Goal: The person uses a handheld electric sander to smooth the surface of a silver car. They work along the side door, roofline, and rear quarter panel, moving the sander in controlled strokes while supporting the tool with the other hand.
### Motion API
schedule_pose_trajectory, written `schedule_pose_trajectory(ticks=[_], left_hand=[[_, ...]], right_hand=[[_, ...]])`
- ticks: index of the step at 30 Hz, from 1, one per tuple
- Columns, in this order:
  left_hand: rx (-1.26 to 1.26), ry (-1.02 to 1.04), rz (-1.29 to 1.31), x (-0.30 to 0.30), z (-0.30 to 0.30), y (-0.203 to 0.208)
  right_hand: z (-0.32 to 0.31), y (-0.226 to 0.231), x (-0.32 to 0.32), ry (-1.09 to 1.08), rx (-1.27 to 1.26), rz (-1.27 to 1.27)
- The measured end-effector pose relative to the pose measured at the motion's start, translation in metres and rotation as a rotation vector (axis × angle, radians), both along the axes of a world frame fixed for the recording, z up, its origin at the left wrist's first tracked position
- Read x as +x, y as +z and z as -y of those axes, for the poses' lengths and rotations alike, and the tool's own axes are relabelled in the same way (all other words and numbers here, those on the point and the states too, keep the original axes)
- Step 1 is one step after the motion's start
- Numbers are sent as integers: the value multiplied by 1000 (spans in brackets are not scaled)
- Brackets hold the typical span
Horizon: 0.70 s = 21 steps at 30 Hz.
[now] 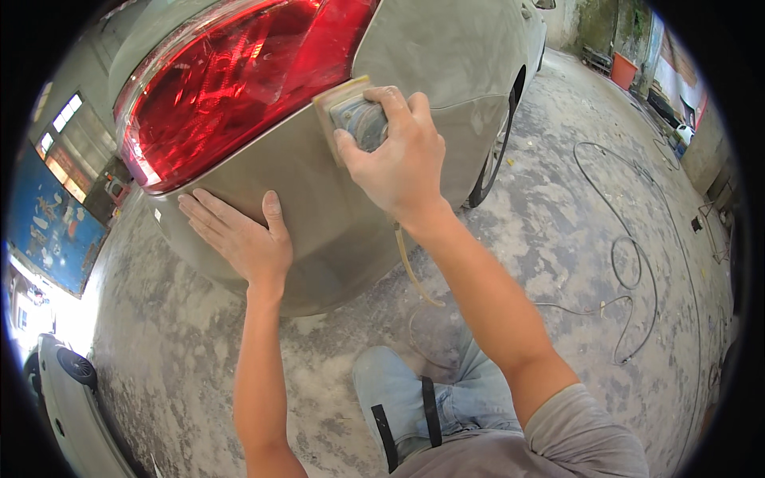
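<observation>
My right hand is wrapped round a dusty air sander, whose square pad lies against the car's bumper just below the red tail light. A yellowish hose hangs down from below that hand toward the floor. Flat on the dull grey-beige bumper rests my left hand, fingers stretched out and thumb apart, below the lamp's lower left edge. Dust coats the fingers of both hands. The pad's underside is hidden against the panel.
A thin dark hose loops over the blotchy concrete floor at right. An orange-red bucket stands by the far right wall. At left are a blue panel and, lower down, another car. The rear wheel shows beyond the bumper.
</observation>
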<state>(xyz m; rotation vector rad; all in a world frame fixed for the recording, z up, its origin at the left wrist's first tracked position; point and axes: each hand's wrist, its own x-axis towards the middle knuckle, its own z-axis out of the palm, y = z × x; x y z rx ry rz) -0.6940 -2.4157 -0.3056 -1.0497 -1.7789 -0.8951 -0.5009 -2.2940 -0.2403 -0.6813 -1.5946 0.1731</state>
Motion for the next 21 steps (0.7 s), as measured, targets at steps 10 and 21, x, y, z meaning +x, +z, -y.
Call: schedule_pose_trajectory(ticks=[10, 21], left_hand=[[76, -105, 65, 0, 6, 1], [154, -180, 39, -6, 9, 1]], right_hand=[[58, -5, -30, 37, 28, 21], [97, -9, -53, 79, 33, 56]])
